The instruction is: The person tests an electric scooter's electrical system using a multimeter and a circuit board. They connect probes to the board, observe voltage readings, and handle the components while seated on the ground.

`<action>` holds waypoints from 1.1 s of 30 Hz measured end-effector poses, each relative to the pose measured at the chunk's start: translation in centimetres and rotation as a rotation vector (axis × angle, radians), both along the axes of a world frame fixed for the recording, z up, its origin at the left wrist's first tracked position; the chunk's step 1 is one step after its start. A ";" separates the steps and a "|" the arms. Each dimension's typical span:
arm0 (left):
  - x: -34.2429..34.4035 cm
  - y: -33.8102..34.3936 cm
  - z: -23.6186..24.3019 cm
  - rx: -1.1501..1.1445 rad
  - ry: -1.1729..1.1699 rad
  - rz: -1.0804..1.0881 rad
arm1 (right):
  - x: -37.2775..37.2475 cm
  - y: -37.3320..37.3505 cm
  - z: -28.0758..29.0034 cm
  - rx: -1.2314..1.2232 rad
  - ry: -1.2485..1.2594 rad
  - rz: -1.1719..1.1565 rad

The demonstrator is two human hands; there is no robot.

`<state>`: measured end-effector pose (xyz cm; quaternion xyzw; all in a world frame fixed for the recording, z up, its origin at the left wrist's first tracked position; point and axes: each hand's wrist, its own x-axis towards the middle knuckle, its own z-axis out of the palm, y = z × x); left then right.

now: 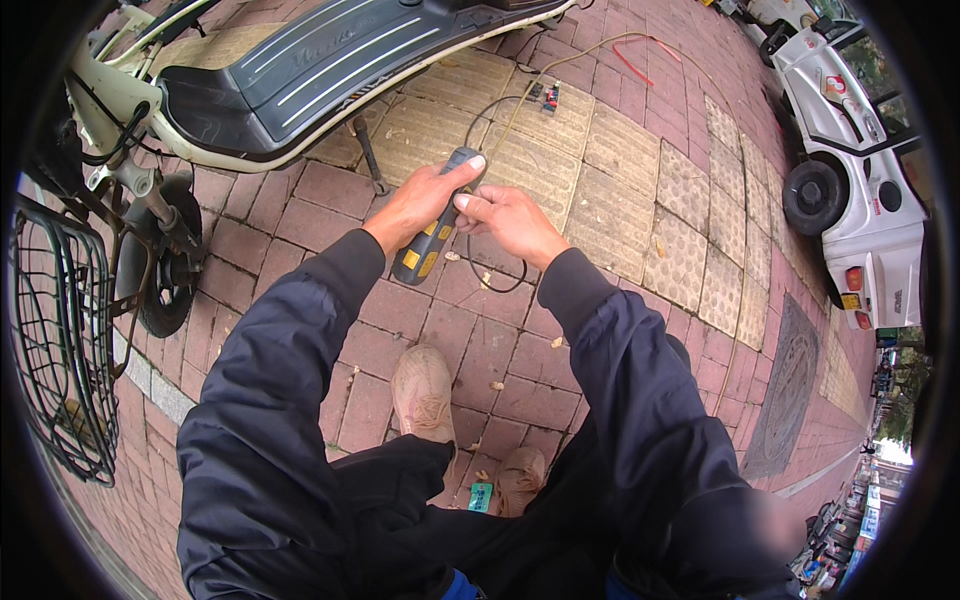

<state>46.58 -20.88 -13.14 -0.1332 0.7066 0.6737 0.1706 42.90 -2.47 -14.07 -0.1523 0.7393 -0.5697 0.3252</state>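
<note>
Nearest you: your two shoes (424, 392) on the red brick paving (330, 190), a small green scrap (481, 496) lying between them. Both dark sleeves run up from the near edge.

Your left hand (415, 205) is closed around the tool (432, 232), a dark grey handle with yellow patches. Fingers wrap the middle of the grip from the left, and the thumb lies along the upper part, almost to the far tip. The near end of the tool sticks out below the palm, angled down-left.

Your right hand (512, 222) sits just right of the tool, fingers curled, thumb and forefinger pinched against the tool's right side near its upper half. Can't tell whether they also pinch the black wire (490, 285), which hangs in a loop under that hand and also runs from the tool's far tip across the paving.

Farther out: the wire reaches a small black part (543, 95) lying on the yellow ribbed tiles (620, 150). A thin red wire (632, 62) lies beyond it.

Far left: a scooter (300, 70) with a dark footboard, its kickstand (367, 153) on the bricks. A wire basket (60, 340) sits at the left edge. Far right: a white vehicle (850, 170).
</note>
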 end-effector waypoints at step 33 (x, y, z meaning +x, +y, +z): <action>-0.6 -4.8 -2.6 -0.208 0.097 0.283 | 2.7 9.6 -0.8 0.107 0.021 -0.225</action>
